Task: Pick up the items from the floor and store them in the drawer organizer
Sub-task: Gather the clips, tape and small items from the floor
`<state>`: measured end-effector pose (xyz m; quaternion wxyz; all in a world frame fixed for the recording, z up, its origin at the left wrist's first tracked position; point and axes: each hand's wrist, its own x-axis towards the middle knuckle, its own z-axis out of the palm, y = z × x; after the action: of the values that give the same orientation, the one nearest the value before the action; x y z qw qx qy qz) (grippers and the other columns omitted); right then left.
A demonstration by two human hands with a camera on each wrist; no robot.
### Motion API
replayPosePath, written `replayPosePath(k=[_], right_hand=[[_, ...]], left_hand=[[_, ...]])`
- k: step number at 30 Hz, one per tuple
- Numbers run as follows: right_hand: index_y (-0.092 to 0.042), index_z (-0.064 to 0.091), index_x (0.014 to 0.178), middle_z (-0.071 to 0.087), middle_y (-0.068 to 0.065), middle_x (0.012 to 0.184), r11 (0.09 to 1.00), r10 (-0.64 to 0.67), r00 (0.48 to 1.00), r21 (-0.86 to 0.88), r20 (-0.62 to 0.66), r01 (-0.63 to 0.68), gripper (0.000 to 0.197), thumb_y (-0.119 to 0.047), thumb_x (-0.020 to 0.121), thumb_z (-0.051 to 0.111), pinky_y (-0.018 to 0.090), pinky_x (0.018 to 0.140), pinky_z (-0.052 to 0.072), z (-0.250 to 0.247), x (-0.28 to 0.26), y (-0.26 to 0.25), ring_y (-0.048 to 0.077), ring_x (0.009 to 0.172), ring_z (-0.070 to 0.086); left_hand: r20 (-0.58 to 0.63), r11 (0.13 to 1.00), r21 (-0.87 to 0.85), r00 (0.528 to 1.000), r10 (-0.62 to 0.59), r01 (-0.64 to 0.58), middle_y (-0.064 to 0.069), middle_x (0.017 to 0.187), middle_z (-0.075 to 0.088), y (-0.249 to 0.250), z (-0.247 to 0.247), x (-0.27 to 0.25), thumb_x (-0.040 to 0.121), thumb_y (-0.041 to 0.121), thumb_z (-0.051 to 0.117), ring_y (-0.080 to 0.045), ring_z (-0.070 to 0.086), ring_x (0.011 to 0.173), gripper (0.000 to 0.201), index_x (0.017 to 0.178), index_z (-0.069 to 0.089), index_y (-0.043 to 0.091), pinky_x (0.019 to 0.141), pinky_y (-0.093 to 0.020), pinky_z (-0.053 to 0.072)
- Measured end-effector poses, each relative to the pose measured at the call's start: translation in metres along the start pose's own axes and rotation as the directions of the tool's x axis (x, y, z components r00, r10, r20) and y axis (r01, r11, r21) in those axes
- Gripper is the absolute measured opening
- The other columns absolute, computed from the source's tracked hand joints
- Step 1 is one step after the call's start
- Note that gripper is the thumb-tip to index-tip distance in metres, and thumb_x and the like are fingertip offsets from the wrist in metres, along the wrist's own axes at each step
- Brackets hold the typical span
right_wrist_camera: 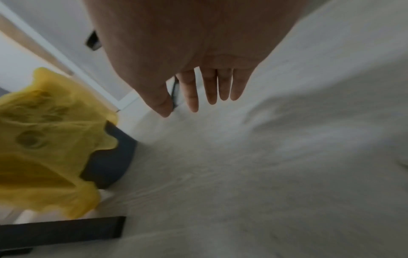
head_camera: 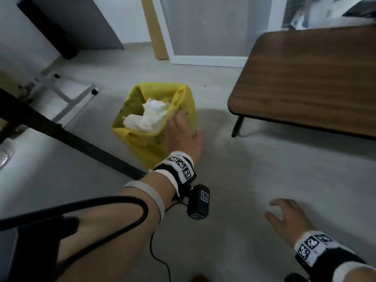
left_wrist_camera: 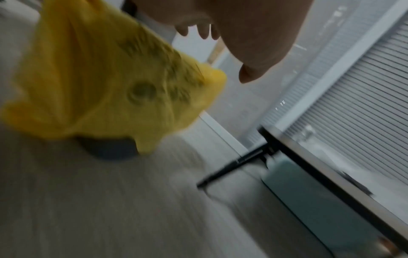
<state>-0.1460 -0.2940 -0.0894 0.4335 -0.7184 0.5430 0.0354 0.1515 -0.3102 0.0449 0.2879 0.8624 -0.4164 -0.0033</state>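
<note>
My left hand (head_camera: 185, 125) reaches forward beside the right rim of a bin lined with a yellow bag (head_camera: 146, 143). Its fingers are relaxed and hold nothing. In the left wrist view the left hand (left_wrist_camera: 223, 52) hangs just above and to the right of the yellow bag (left_wrist_camera: 99, 78), and I cannot tell whether they touch. My right hand (head_camera: 282, 212) hovers low over the grey floor (head_camera: 254, 169) with fingers spread and empty. The right wrist view shows its straight fingers (right_wrist_camera: 192, 97). No loose floor item or drawer organizer is in view.
Crumpled white paper (head_camera: 150, 117) fills the bin. A low wooden table (head_camera: 309, 78) stands at the right on black legs. A black bar (head_camera: 71, 137) crosses the left side, with a white frame (head_camera: 67, 98) behind it. A thin cable (head_camera: 160, 259) trails on the floor.
</note>
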Motion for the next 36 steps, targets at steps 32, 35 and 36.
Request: replayPosePath(k=[32,35,36], right_hand=[[-0.018,0.058,0.114,0.055,0.006,0.113,0.886,0.464,0.88,0.083,-0.106,-0.457,0.032,-0.019,0.083,0.065,0.03,0.084,0.046,0.046,-0.304,0.285,0.028,0.101,0.058],[-0.023,0.051,0.124,0.048,0.007,0.134,0.914,0.399,0.916,-0.059,-0.042,-0.401,0.043,-0.024,0.084,0.065,0.034,0.093,0.048,0.051,-0.272,0.28,0.029,0.116,0.052],[-0.024,0.049,0.127,0.04,0.008,0.145,0.911,0.395,0.919,-0.127,-0.018,-0.394,0.046,-0.024,0.084,0.065,0.036,0.095,0.049,0.051,-0.264,0.28,0.03,0.12,0.05]], left_hand=[[0.928,0.623,0.019,0.245,0.279,-0.782,-0.014,0.131,0.043,0.074,0.188,-0.379,0.081,-0.008,0.056,-0.038,0.046,0.11,0.052,0.129,0.051,0.011,0.079,-0.052,0.055],[0.906,0.672,-0.009,0.279,0.319,-0.74,-0.019,0.122,0.048,0.058,0.196,-0.376,0.081,-0.009,0.057,-0.039,0.048,0.106,0.044,0.123,0.054,0.006,0.082,-0.052,0.052],[0.905,0.684,-0.016,0.28,0.319,-0.729,-0.019,0.12,0.048,0.053,0.197,-0.375,0.082,-0.007,0.057,-0.039,0.048,0.105,0.041,0.121,0.054,0.006,0.083,-0.051,0.051]])
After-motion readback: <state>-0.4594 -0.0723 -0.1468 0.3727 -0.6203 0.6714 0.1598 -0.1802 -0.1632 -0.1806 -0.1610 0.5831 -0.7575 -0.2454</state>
